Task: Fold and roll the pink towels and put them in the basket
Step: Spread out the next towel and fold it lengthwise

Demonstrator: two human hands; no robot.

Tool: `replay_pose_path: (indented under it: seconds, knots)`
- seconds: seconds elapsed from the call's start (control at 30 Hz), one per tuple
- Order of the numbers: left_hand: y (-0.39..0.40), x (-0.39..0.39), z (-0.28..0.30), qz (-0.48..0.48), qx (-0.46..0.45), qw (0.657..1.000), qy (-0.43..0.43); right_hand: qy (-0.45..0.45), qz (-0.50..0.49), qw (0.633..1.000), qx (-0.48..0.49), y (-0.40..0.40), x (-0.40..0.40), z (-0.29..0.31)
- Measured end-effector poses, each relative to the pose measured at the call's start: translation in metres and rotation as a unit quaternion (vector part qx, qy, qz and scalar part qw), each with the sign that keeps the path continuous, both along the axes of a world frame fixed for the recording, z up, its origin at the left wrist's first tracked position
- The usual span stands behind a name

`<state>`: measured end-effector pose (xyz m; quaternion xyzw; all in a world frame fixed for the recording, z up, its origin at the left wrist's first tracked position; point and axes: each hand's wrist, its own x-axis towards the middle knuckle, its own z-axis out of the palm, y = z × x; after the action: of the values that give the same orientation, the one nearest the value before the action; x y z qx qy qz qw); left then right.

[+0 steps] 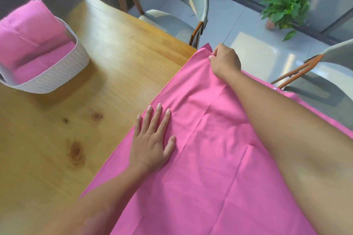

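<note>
A large pink towel [206, 158] lies spread over the right half of the wooden table [80, 129], reaching past the table's far corner. My left hand [152, 139] rests flat on the towel near its left edge, fingers straight and spread. My right hand [225, 61] pinches the towel's far corner at the table's corner. A white woven basket [63, 70] stands at the far left of the table. Rolled pink towels [32, 34] fill it and rise above its rim.
Two grey upholstered chairs with wooden frames stand beyond the table, one at the top centre [172, 5] and one at the right [324, 74]. A potted green plant [284, 5] sits on the tiled floor by a window.
</note>
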<state>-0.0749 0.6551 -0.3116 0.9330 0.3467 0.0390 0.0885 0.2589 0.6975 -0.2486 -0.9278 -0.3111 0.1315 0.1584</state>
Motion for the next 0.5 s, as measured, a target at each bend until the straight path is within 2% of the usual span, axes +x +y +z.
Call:
replay_pose_path:
  seconds: [0.2,0.5]
  knots:
    - [0.000,0.000,0.003,0.001,-0.007,1.000,0.006,-0.003,-0.011,1.000,-0.007,0.004,0.003,-0.016]
    - [0.000,-0.001,0.007,0.007,-0.021,1.000,0.021,-0.045,0.032,0.998,-0.010,0.014,0.001,-0.021]
